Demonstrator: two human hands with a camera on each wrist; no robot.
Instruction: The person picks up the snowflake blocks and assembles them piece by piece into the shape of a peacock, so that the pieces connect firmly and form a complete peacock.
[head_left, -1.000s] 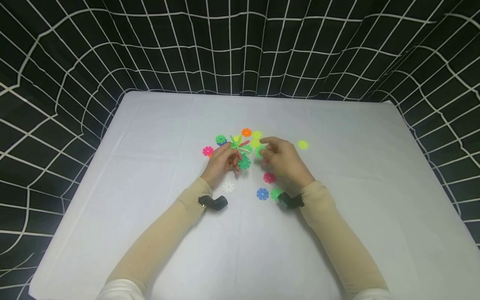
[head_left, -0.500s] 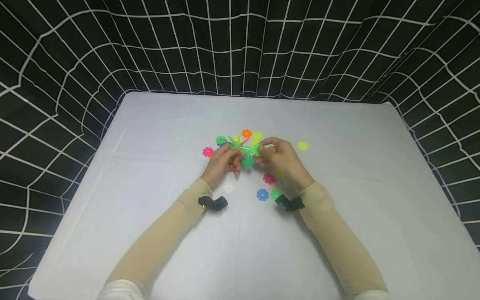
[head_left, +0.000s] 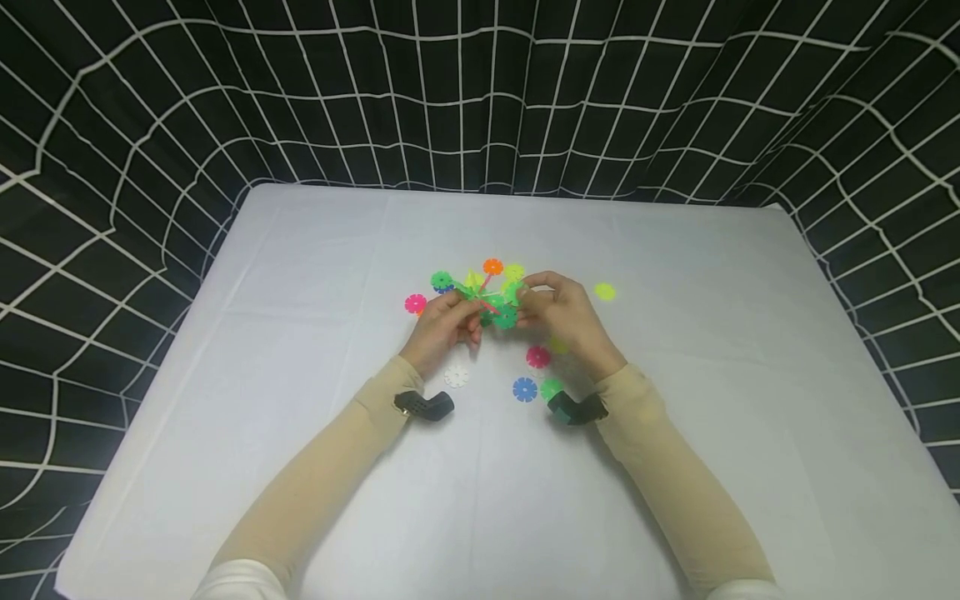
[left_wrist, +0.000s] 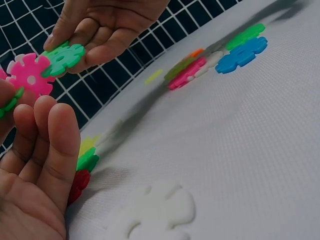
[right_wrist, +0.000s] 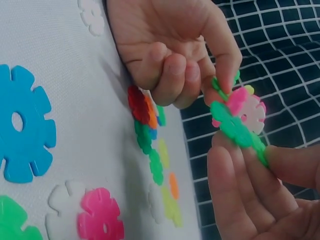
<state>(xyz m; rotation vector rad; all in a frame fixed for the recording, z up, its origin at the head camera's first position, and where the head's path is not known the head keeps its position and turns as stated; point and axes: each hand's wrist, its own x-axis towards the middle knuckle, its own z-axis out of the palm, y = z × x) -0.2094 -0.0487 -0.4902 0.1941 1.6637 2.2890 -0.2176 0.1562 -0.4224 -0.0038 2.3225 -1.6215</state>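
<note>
My left hand (head_left: 444, 327) pinches a green disc of a small cluster of notched plastic snowflake discs, raised above the table. The cluster has a pink disc (left_wrist: 22, 72) and a white disc (right_wrist: 256, 120) set at angles to each other. With thumb and fingers, my right hand (head_left: 564, 315) pinches a green disc (right_wrist: 235, 130) at the cluster's right side. In the left wrist view this green disc (left_wrist: 62, 60) overlaps the pink disc's edge. The left fingertips cover part of the cluster.
Loose discs lie on the white table (head_left: 360, 517): blue (head_left: 525, 389), pink (head_left: 537, 357) and white (head_left: 456, 376) ones nearer me, an orange one (head_left: 492, 267) beyond the hands, and a yellow one (head_left: 605, 291) to the right. A black gridded curtain (head_left: 480, 92) hangs behind.
My right hand has brought its green disc left, from apart to against the cluster. The cluster has turned in my left hand, which has stayed nearly in place.
</note>
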